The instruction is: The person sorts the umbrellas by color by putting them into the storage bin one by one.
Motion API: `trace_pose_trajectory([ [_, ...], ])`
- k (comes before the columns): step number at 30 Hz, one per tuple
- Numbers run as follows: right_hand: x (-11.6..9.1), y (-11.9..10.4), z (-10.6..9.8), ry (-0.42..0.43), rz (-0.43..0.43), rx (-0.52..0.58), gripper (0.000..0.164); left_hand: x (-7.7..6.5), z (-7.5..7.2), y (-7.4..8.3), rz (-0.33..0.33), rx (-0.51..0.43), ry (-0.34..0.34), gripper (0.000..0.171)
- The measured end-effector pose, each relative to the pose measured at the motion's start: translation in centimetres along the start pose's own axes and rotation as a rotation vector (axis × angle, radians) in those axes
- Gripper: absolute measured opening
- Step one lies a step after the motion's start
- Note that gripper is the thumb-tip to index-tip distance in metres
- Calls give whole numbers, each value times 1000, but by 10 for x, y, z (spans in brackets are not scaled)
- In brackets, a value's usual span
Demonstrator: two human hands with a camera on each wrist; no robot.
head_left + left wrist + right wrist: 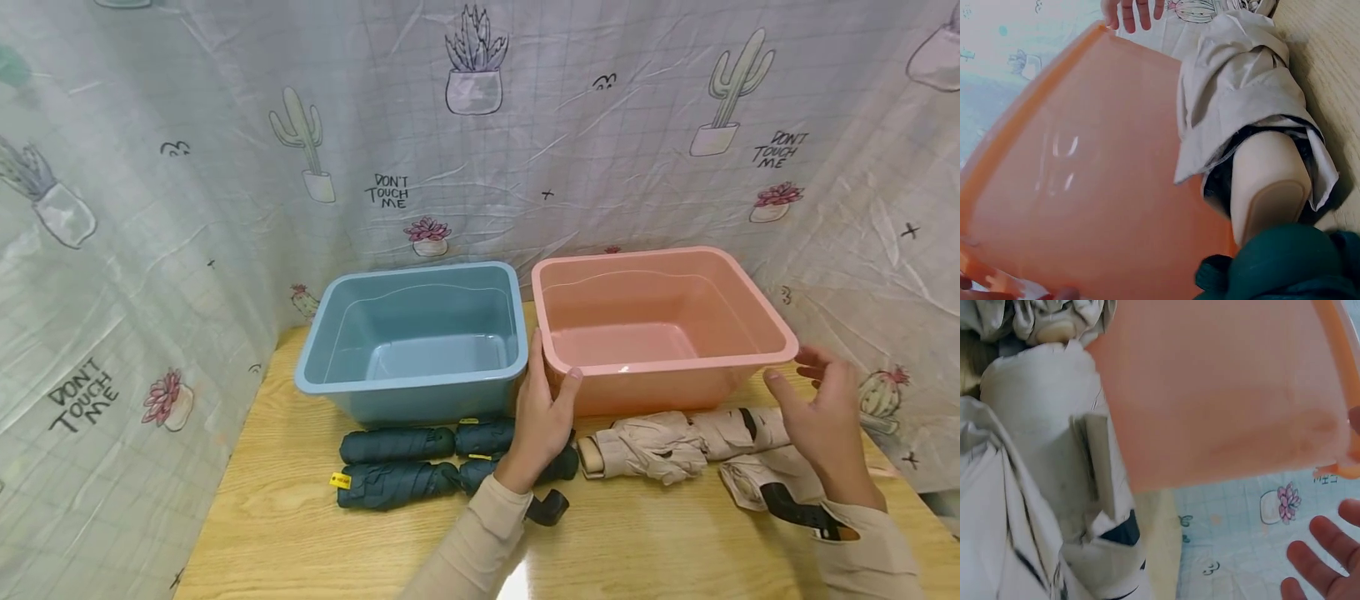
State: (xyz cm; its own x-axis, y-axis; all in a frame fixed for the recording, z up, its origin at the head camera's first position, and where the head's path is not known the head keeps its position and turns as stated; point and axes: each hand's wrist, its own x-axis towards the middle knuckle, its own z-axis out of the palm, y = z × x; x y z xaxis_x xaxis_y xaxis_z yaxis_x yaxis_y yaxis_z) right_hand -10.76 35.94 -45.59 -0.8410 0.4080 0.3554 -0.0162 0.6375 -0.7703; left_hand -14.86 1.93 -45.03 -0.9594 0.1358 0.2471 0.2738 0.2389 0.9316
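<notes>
My left hand (pixel 542 421) is at the near left corner of the pink basin (pixel 667 364), its fingers extended along the basin's left side and its thumb by the front rim. In the left wrist view, parts of its fingers (pixel 1067 294) show beside the rim. My right hand (pixel 828 412) is at the basin's near right corner, fingers spread and thumb apart. The right wrist view shows these fingers (pixel 1319 565) apart over the patterned sheet. Below the basin lie folded beige umbrellas (pixel 660 446), one with a pale handle end (pixel 1272 194).
A blue basin (pixel 408 385) stands to the left of the pink one. Several folded dark green umbrellas (pixel 397 486) lie in front of it, one with a black hooked handle (pixel 549 508). Another black handle (pixel 787 504) is beside my right wrist. A cactus-print sheet (pixel 570 150) hangs behind.
</notes>
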Motion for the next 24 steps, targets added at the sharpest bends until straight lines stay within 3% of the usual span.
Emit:
trace_pose_trajectory([
  [10, 7, 27, -10, -277, -110, -202, 52, 12, 13, -10, 35, -127, 74, 76],
  [18, 22, 49, -29, -480, -97, -324, 48, 20, 17, -14, 13, -179, 97, 69],
  [24, 34, 67, -44, -668, -14, -351, 55, 23, 18, -17, -13, -273, 83, 64],
])
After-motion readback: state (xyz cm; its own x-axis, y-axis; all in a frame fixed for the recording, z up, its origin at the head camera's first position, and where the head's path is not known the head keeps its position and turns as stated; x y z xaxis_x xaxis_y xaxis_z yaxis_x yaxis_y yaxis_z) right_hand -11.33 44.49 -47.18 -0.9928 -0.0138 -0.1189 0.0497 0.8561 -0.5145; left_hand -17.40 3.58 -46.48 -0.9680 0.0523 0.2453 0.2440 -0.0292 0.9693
